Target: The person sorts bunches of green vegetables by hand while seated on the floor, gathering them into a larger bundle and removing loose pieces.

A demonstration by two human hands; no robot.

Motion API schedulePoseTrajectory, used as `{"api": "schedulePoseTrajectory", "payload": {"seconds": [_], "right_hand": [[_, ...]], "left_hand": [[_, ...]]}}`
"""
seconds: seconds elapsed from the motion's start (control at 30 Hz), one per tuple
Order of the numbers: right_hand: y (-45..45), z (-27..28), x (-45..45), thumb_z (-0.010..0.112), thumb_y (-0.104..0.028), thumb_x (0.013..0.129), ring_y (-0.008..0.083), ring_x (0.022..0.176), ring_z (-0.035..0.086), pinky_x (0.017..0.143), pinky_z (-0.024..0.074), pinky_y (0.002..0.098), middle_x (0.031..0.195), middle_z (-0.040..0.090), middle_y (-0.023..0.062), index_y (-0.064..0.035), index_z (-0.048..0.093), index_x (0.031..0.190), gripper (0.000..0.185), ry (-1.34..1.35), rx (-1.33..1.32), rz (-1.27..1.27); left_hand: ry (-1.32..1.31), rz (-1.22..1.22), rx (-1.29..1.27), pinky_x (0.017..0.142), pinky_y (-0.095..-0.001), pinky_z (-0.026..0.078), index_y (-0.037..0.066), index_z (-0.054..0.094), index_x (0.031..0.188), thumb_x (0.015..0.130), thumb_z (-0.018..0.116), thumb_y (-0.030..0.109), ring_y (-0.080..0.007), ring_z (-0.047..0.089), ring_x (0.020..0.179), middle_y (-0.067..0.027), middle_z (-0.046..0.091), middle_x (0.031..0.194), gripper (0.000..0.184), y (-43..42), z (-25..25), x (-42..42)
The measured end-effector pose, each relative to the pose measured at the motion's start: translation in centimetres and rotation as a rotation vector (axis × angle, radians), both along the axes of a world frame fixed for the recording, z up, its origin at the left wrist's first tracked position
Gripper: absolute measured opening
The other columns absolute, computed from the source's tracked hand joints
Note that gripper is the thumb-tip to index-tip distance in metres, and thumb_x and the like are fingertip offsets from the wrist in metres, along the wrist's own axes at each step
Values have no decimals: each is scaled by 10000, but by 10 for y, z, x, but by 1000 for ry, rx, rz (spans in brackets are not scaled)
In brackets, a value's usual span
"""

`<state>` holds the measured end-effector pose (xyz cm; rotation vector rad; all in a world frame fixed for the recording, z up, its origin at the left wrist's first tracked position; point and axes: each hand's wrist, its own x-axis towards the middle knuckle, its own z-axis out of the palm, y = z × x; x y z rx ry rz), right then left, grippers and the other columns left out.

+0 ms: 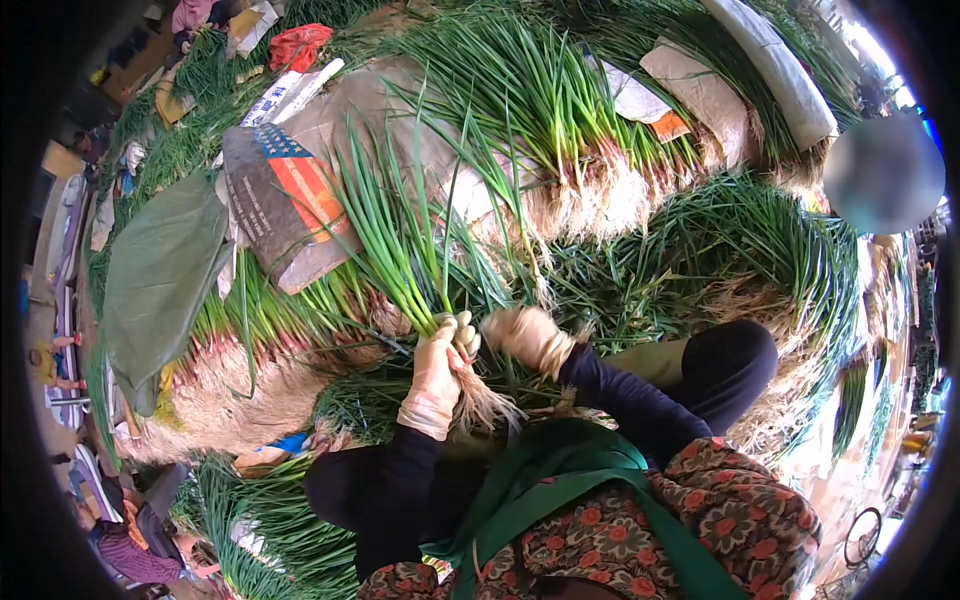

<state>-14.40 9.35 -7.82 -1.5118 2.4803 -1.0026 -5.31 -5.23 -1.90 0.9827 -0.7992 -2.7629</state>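
Note:
My left hand (438,370), in a pale glove, is wrapped round a bunch of green onions (395,255). The green leaves point up and away from me, and the pale roots (485,400) hang below the fist toward my lap. Just to the right is my right hand (528,338), also gloved and blurred by motion. Its fingers are smeared, so I cannot make out whether it holds anything. A few loose stalks with roots lie beyond it.
Rooted onions (230,385) are piled at the left, partly under a printed sack (285,195) and a green sheet (165,280). More onion piles (600,185) lie ahead and right. Cut leaves (640,285) cover the ground. People (140,550) are at the left edge.

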Motion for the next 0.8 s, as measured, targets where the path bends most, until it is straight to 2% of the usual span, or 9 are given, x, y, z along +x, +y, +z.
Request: {"api": "schedulePoseTrajectory", "payload": {"seconds": [0.03, 0.1, 0.23, 0.33, 0.5, 0.57, 0.6, 0.7, 0.8], "right_hand": [[1, -35, -20, 469, -186, 935, 195, 473, 509, 479, 430, 314, 585, 546, 37, -71, 612, 976, 188, -109, -90, -103], [-8, -15, -39, 471, -206, 951, 108, 445, 445, 432, 381, 254, 565, 511, -13, -34, 604, 998, 223, -1099, -292, -381], [-56, 10, -42, 526, -307, 926, 102, 515, 489, 472, 382, 248, 633, 574, 16, -40, 633, 945, 289, -1311, -245, -301], [-76, -12, -33, 559, -273, 886, 162, 554, 539, 538, 439, 305, 698, 621, 57, -11, 642, 886, 275, -936, -350, -283], [-29, -49, -31, 467, -316, 854, 362, 821, 637, 734, 496, 434, 871, 660, 184, 7, 654, 851, 373, -397, 512, -345], [-7, -86, -29, 488, -332, 854, 354, 793, 640, 713, 502, 429, 830, 660, 187, 14, 649, 879, 382, -320, 605, 246], [-1, 2, -26, 468, -331, 907, 294, 782, 641, 688, 514, 370, 888, 661, 142, -47, 610, 950, 320, -958, 784, 156], [20, -1, -55, 511, -380, 880, 308, 868, 630, 754, 499, 365, 935, 651, 183, -34, 603, 999, 378, -478, 491, -330], [18, -14, -96, 554, -434, 844, 327, 934, 619, 813, 483, 372, 970, 642, 215, -24, 600, 1041, 457, -514, 342, -755]], "left_hand": [[12, -48, -2, 541, -273, 420, 60, 557, 881, 900, 521, 133, -165, 514, 610, -87, 604, 850, 83, -2, -5, 3], [41, -152, -3, 545, -276, 420, 59, 553, 882, 904, 511, 143, -164, 518, 626, -90, 606, 859, 97, -7, -19, 10], [-42, -190, 89, 607, -283, 476, 15, 567, 1049, 903, 525, 116, -168, 560, 684, -80, 628, 951, 182, 7, -3, 9], [7, -128, 55, 642, -271, 497, 39, 539, 1172, 902, 535, 93, -142, 582, 716, -95, 647, 1031, 276, 0, -12, 13], [63, -38, -160, 622, -259, 495, -3, 475, 1249, 878, 570, 81, -144, 580, 736, -129, 626, 1009, 392, 3, 7, 10], [150, 30, -60, 598, -242, 484, 40, 438, 1299, 881, 584, 131, -131, 573, 733, -110, 624, 1039, 453, -5, 20, 4], [193, 12, -19, 588, -239, 476, 55, 420, 1316, 885, 583, 156, -126, 564, 719, -100, 623, 1048, 472, -6, 23, 4], [94, -70, 57, 526, -213, 415, 81, 380, 1360, 907, 564, 247, -82, 511, 622, -34, 625, 965, 517, -5, 29, -1], [143, -297, 155, 487, -207, 388, 53, 453, 1316, 928, 527, 237, -62, 447, 513, 37, 560, 754, 435, -9, 6, 6]]}}
